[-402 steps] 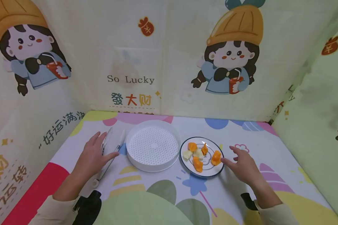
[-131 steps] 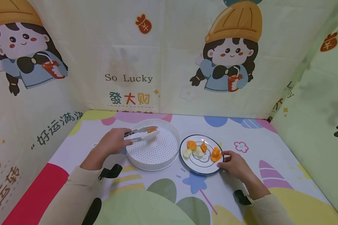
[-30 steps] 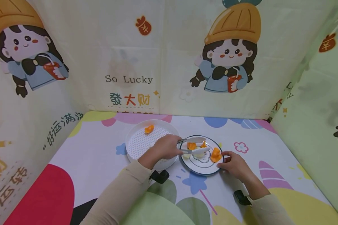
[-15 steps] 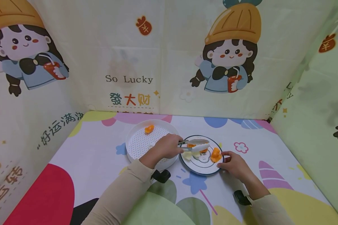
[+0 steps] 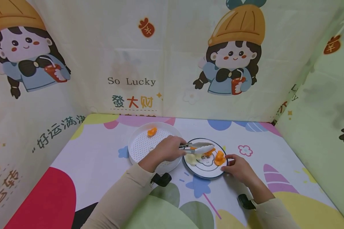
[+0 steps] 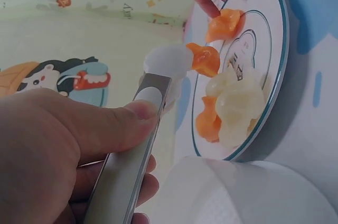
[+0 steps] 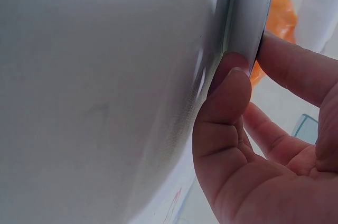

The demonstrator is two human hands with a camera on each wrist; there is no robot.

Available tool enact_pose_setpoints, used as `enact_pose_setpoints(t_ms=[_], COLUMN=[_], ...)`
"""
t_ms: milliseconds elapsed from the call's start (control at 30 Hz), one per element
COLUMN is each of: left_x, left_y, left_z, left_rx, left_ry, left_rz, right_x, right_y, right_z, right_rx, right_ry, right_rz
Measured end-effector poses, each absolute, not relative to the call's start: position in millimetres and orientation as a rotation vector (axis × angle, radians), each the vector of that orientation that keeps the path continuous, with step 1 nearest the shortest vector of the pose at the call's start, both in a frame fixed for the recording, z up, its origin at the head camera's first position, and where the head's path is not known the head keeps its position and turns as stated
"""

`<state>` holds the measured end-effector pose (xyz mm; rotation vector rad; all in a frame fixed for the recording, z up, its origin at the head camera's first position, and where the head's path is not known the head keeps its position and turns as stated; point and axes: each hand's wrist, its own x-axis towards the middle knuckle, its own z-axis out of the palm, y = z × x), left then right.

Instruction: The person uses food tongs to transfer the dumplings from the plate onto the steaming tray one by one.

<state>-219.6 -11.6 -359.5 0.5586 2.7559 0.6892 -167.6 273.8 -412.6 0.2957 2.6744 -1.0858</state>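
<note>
silver metal tongs (image 6: 125, 168) being clamped by left hand (image 5: 169, 148), fingers (image 6: 149, 188) curled; round white blue-rimmed plate (image 5: 200, 170) being pinched by right hand (image 5: 239, 167), probably for steadiness.

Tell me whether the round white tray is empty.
Not empty: an orange piece lies in the tray, towards its far side. The left hand hides part of the tray.

An orange piece (image 5: 152, 132) has moved from plate (image 5: 207, 173) to tray (image 5: 137, 146).
</note>
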Motion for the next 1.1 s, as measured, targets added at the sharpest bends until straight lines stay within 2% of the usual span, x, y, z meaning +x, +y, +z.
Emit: enact_pose_setpoints(t_ms=[300, 733, 1100], left_x=[-217.8, -219.2, -223.7], left_y=[-31.5, -65.2, -113.2], left_z=[-346.5, -334.5, -331.9], left_rx=[0.683, 0.559, 0.537], left_ry=[2.794, 2.84, 2.945], left_rz=[0.771, 0.867, 0.849], right_x=[-165.3, -165.7, -166.7], right_y=[273.3, 272.1, 272.2], right_z=[-413.2, -412.5, -412.7], right_rx=[0.317, 0.332, 0.315], right_ry=[2.674, 2.686, 2.702], right_rz=[-1.066, -1.062, -1.062])
